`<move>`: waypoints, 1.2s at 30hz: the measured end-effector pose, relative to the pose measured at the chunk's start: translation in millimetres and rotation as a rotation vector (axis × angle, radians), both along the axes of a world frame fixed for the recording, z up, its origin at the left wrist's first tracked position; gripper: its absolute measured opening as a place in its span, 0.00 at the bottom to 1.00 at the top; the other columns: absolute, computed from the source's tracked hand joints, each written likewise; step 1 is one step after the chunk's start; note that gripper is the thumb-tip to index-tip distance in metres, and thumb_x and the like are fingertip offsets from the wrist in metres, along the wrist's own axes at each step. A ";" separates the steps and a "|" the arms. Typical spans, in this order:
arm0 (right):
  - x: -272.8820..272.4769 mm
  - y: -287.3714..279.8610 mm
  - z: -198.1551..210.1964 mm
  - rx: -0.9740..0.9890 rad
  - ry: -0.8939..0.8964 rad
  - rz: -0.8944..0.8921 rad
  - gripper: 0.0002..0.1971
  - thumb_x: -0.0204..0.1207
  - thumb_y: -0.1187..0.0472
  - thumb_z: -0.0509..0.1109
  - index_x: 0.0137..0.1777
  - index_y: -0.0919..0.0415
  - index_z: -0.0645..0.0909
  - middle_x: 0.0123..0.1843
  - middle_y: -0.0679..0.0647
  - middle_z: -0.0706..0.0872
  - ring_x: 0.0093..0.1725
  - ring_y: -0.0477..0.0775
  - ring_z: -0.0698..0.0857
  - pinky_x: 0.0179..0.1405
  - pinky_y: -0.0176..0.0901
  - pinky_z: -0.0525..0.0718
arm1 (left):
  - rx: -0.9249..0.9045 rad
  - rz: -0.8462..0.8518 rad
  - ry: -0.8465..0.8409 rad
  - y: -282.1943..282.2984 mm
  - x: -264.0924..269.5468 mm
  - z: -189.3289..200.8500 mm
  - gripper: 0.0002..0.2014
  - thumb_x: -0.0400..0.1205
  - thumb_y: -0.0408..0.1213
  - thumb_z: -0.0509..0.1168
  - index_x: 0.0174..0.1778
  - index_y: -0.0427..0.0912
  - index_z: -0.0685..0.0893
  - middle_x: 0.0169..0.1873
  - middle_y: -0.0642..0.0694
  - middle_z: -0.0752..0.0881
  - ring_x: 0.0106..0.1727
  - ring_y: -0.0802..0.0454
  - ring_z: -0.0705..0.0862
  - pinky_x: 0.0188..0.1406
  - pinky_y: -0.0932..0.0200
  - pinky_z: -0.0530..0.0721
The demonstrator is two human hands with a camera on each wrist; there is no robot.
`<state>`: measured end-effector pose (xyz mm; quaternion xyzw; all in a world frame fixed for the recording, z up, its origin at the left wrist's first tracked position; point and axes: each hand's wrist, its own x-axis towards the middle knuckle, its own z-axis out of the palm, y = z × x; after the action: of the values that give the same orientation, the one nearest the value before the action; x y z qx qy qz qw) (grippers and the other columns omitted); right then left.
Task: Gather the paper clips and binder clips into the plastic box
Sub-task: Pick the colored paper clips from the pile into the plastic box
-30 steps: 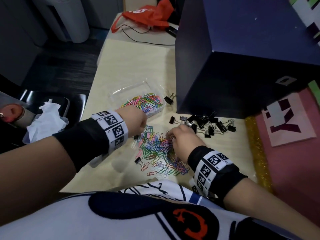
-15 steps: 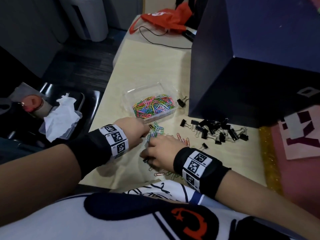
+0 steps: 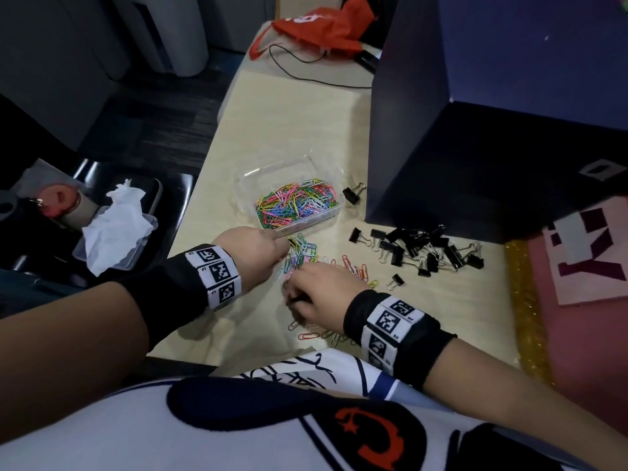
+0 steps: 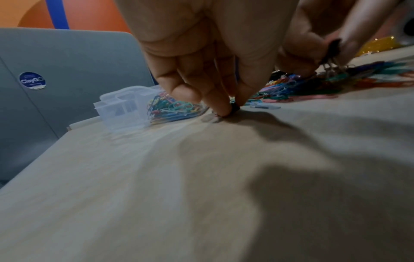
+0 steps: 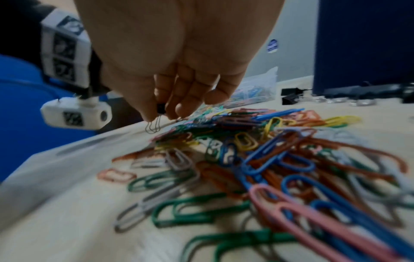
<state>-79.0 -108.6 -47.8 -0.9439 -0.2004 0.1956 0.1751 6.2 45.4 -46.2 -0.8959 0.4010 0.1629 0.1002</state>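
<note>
Left hand: our left hand (image 3: 253, 248) is down on the table (image 3: 299, 127) just near the plastic box, fingers curled, the tips pinching a small black binder clip (image 4: 235, 107) against the wood, as the left wrist view shows.
Right hand: our right hand (image 3: 319, 290) hovers over the loose pile, thumb and fingers closed on another small binder clip (image 5: 161, 108), whose wire handles hang down below the fingertips in the right wrist view.
Plastic box: the clear plastic box (image 3: 334, 212) sits on the table just far of our left hand, open at the top, already holding a heap of coloured paper clips (image 3: 295, 205).
Loose paper clips: a scattered pile (image 3: 306, 253) lies between our two hands and spreads nearer to us under the right wrist; a few orange ones lie to its right.
Binder clip heap: a cluster of black binder clips (image 3: 421, 248) lies to the right of the box, against the foot of the dark blue box (image 3: 475, 147); one single clip (image 3: 351, 194) sits just right of the plastic box and another (image 3: 397, 281) lies alone nearer to us.
Far end: an orange bag (image 3: 316, 25) and a black cable (image 3: 306, 74) lie on the table's far end.
Left of table: a crumpled white tissue (image 3: 115, 222) rests in a clear tray.
</note>
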 end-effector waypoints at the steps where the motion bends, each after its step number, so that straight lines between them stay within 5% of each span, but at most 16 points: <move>1: 0.2 -4.6 1.7 0.036 0.011 -0.068 0.08 0.75 0.56 0.67 0.53 0.54 0.79 0.54 0.53 0.81 0.56 0.57 0.80 0.55 0.47 0.77 | -0.005 0.002 -0.011 0.6 -0.1 1.3 0.11 0.83 0.42 0.55 0.58 0.46 0.78 0.55 0.46 0.80 0.51 0.41 0.84 0.40 0.52 0.80; 7: 6.3 -37.3 6.5 0.094 0.003 -0.447 0.05 0.77 0.52 0.68 0.48 0.51 0.77 0.45 0.46 0.81 0.42 0.48 0.80 0.45 0.42 0.79 | 0.031 0.001 0.004 5.0 -1.2 0.1 0.10 0.85 0.46 0.55 0.57 0.48 0.77 0.53 0.45 0.77 0.45 0.41 0.84 0.36 0.53 0.80; 13: 15.1 -57.7 3.6 0.037 -0.026 -0.666 0.11 0.80 0.52 0.63 0.57 0.53 0.82 0.54 0.52 0.86 0.54 0.55 0.83 0.54 0.44 0.80 | -0.015 0.045 0.066 -0.8 -4.3 -1.0 0.10 0.81 0.38 0.57 0.57 0.45 0.78 0.51 0.43 0.79 0.49 0.40 0.82 0.43 0.53 0.78; 18: 18.4 -69.2 2.4 -0.038 -0.079 -0.935 0.16 0.79 0.55 0.64 0.66 0.56 0.73 0.65 0.57 0.76 0.61 0.60 0.79 0.56 0.50 0.79 | -0.152 0.084 0.160 0.8 -3.9 7.2 0.11 0.75 0.40 0.62 0.53 0.44 0.76 0.50 0.45 0.80 0.50 0.42 0.81 0.44 0.56 0.77; 20: 18.3 -65.8 3.1 -0.074 -0.106 -0.884 0.19 0.78 0.55 0.64 0.68 0.55 0.71 0.67 0.57 0.73 0.64 0.60 0.76 0.60 0.53 0.78 | -0.179 0.124 0.181 2.1 -2.0 9.7 0.10 0.77 0.39 0.62 0.53 0.44 0.77 0.51 0.45 0.81 0.51 0.43 0.80 0.45 0.57 0.75; 24: 22.7 -37.2 7.3 -0.114 -0.067 -0.463 0.15 0.81 0.57 0.60 0.66 0.51 0.77 0.66 0.52 0.75 0.67 0.57 0.73 0.67 0.53 0.73 | -0.177 0.167 0.187 6.9 2.7 11.4 0.11 0.81 0.37 0.60 0.58 0.45 0.77 0.56 0.46 0.82 0.56 0.45 0.80 0.47 0.60 0.72; 28: 29.3 -8.4 2.7 -0.183 -0.063 -0.199 0.17 0.83 0.54 0.58 0.71 0.49 0.75 0.66 0.52 0.76 0.67 0.58 0.72 0.65 0.54 0.71 | -0.172 0.194 0.173 12.6 4.2 10.0 0.14 0.82 0.34 0.57 0.63 0.48 0.76 0.58 0.46 0.81 0.58 0.44 0.81 0.51 0.57 0.75; 36: 29.9 -7.8 -6.0 -0.268 -0.057 -0.255 0.15 0.79 0.60 0.61 0.65 0.53 0.75 0.63 0.54 0.78 0.65 0.59 0.75 0.62 0.53 0.72 | -0.249 0.265 0.192 -1.2 -2.2 12.5 0.13 0.83 0.41 0.62 0.64 0.49 0.75 0.53 0.46 0.85 0.56 0.43 0.82 0.52 0.53 0.78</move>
<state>-49.1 -116.4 -53.9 -0.9817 -0.0562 0.1700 0.0653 4.1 44.2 -33.6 -0.9268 0.3041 0.2083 -0.0724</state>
